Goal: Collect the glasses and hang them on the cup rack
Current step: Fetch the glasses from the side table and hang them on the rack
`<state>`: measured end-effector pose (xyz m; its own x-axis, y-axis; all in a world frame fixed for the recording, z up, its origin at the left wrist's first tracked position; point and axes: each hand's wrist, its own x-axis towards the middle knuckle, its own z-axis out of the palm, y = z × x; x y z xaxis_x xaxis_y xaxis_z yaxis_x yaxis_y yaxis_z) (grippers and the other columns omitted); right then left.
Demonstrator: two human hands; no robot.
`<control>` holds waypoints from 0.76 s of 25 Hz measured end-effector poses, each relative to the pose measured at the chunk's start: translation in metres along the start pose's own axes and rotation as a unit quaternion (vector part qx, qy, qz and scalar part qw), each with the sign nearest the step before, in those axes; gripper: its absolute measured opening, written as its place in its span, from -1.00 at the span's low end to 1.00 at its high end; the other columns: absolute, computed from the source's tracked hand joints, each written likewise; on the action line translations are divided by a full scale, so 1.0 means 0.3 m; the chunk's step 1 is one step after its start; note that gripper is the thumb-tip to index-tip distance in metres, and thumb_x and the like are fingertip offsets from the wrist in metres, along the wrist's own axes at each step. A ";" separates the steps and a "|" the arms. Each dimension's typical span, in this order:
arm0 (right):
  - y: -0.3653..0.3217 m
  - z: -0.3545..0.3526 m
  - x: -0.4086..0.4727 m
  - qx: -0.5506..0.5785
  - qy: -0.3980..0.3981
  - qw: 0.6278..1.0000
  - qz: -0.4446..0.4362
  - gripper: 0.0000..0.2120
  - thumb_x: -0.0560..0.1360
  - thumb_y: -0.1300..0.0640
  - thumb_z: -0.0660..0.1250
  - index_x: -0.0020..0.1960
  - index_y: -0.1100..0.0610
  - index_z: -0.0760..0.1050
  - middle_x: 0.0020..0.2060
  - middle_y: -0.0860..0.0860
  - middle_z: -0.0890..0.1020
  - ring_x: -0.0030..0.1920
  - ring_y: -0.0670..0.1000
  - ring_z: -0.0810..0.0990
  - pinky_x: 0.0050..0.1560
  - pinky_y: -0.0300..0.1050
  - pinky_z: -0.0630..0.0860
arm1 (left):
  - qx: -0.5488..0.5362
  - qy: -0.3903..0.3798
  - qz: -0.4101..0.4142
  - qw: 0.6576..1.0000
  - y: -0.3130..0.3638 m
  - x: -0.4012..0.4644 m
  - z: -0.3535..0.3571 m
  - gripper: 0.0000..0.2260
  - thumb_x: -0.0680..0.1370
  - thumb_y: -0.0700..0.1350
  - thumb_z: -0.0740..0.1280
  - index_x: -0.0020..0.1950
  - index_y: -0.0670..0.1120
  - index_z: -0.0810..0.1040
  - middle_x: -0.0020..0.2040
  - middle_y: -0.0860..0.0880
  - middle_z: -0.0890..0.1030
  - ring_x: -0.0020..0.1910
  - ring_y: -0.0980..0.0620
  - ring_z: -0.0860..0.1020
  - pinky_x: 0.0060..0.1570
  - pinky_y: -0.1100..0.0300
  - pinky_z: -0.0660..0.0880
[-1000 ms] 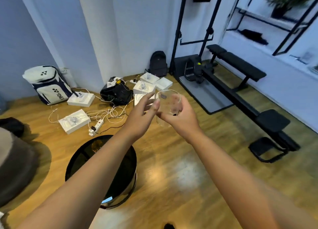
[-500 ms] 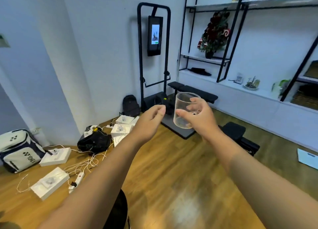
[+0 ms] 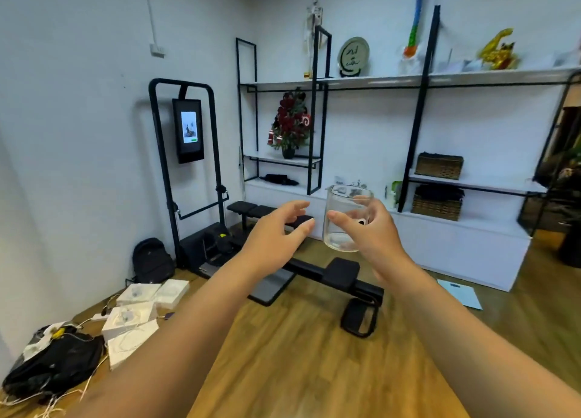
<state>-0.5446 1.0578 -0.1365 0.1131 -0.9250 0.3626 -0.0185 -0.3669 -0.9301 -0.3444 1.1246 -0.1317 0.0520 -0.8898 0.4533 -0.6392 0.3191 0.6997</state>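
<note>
Fingers of right hand [image 3: 374, 235] clasp upright glass [image 3: 345, 218].

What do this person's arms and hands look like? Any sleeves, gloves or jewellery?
Both forearms are bare as far as the picture shows, with no sleeves in view. The left hand and right hand wear no gloves; no rings, watch or bracelets are visible.

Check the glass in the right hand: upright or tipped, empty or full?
Upright and empty: the clear glass has its rim on top, the shelf showing through, held by the right hand.

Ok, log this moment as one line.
right hand: holding glass upright | left hand: open, empty, beside glass | cup rack: not visible
</note>
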 end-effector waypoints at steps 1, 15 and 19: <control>0.006 -0.075 0.016 -0.001 0.003 1.000 0.003 -0.38 0.25 -0.30 0.64 0.20 -0.24 0.45 0.11 -0.03 0.65 0.13 -0.05 0.66 -0.11 -0.03 0.73 | -0.004 -0.006 0.005 1.000 0.033 0.033 0.062 -0.58 0.66 0.16 0.33 0.52 0.18 0.44 0.39 0.20 0.56 0.37 0.22 0.48 0.37 0.15 0.40; 0.049 -0.900 0.211 -0.043 0.058 0.997 -0.001 -0.27 0.31 -0.25 0.66 0.36 -0.06 0.45 0.17 0.00 0.64 0.15 -0.07 0.63 -0.08 -0.01 0.75 | -0.030 -0.045 0.089 0.994 0.447 0.397 0.742 -0.55 0.65 0.12 0.36 0.53 0.20 0.41 0.35 0.19 0.58 0.34 0.22 0.51 0.32 0.14 0.45; 0.104 -1.054 0.269 -0.055 0.088 0.995 0.003 -0.34 0.30 -0.27 0.65 0.28 -0.13 0.47 0.16 -0.01 0.65 0.14 -0.06 0.63 0.02 0.09 0.74 | -0.043 -0.073 0.096 0.992 0.464 0.500 0.893 -0.54 0.64 0.13 0.37 0.54 0.19 0.41 0.34 0.19 0.58 0.34 0.23 0.51 0.31 0.16 0.45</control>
<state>-0.8502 0.9405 -0.1179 -0.0627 -0.9266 0.3709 -0.1279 -0.3611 -0.9237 -0.6312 0.9481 -0.1142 -0.1799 -0.8453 0.5031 -0.5580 0.5089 0.6555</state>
